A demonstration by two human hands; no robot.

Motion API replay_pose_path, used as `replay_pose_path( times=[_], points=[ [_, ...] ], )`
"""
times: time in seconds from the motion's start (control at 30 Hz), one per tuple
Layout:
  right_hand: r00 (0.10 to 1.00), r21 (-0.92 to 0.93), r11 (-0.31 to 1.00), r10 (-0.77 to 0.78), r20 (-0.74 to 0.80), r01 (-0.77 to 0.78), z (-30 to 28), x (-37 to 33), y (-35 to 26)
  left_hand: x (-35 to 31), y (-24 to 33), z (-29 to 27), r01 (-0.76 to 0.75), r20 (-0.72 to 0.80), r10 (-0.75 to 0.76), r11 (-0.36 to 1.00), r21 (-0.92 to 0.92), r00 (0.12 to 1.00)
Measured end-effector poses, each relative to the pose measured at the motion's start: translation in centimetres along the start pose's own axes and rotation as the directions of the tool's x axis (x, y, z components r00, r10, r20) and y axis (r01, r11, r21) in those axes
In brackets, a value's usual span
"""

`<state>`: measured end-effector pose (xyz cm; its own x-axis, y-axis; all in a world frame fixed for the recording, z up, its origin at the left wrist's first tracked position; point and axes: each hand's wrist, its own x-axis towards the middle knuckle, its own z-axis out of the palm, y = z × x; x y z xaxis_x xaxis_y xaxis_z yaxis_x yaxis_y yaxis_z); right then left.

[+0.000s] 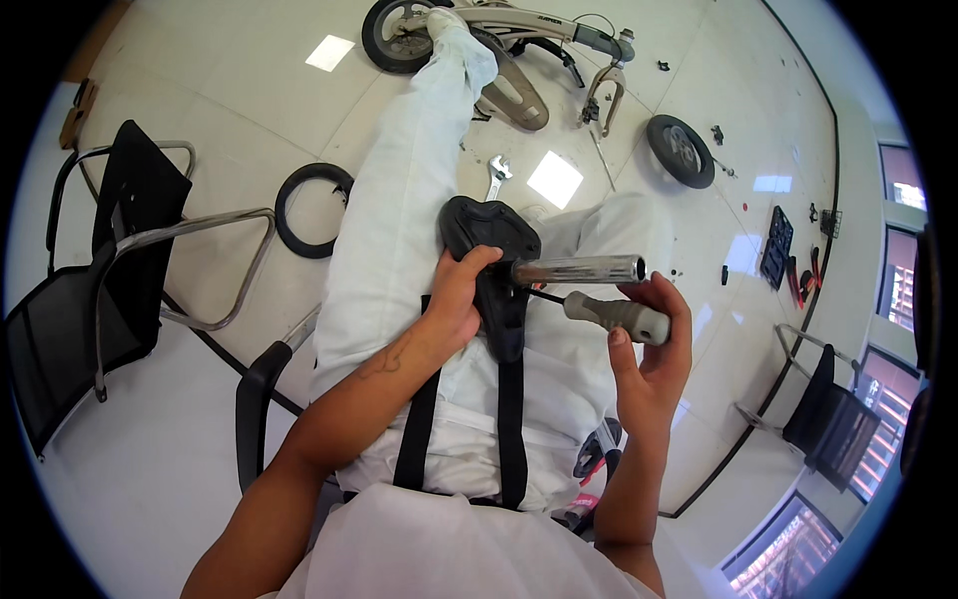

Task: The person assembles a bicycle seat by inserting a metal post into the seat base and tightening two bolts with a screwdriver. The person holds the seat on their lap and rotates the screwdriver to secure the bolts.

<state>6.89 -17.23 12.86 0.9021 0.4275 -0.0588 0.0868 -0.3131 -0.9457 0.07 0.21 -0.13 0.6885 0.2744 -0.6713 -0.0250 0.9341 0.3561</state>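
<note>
A black bicycle saddle lies upside down on my lap, its underside facing up. A shiny metal seat post sticks out of it toward the right. My left hand is closed round the saddle's left side, thumb on top. In my right hand is a screwdriver with a grey-green handle, pinched at its butt end between thumb and fingers. The screwdriver's shaft points left, under the seat post, at the saddle's clamp area. Where its tip sits is hidden.
A bicycle frame lies on the tiled floor ahead, with a loose wheel, an adjustable wrench and a tyre nearby. At right are a tool case and red-handled pliers. Black chairs stand left and right.
</note>
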Motion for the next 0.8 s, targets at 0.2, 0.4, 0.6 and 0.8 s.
replay_pose_path(
  times=[0.2,0.4,0.6,0.8],
  points=[
    [0.997,0.039,0.998,0.035,0.076,-0.039,-0.9,0.1,-0.5,0.2,-0.2,-0.2,0.0,-0.017,-0.001,1.0,-0.006,1.0],
    [0.995,-0.336,0.939,0.048,-0.088,-0.075,-0.4,-0.3,-0.8,0.0,-0.2,-0.4,-0.008,0.005,0.007,1.0,0.031,1.0],
    [0.999,-0.364,0.931,0.025,-0.037,-0.037,-0.5,-0.3,-2.2,0.0,0.0,-0.1,-0.02,0.004,0.02,1.0,0.022,1.0],
    [0.999,-0.242,0.97,-0.012,0.047,0.023,-1.2,-0.2,-1.3,0.0,0.1,-0.1,0.007,0.012,-0.007,1.0,0.008,1.0]
  ],
)
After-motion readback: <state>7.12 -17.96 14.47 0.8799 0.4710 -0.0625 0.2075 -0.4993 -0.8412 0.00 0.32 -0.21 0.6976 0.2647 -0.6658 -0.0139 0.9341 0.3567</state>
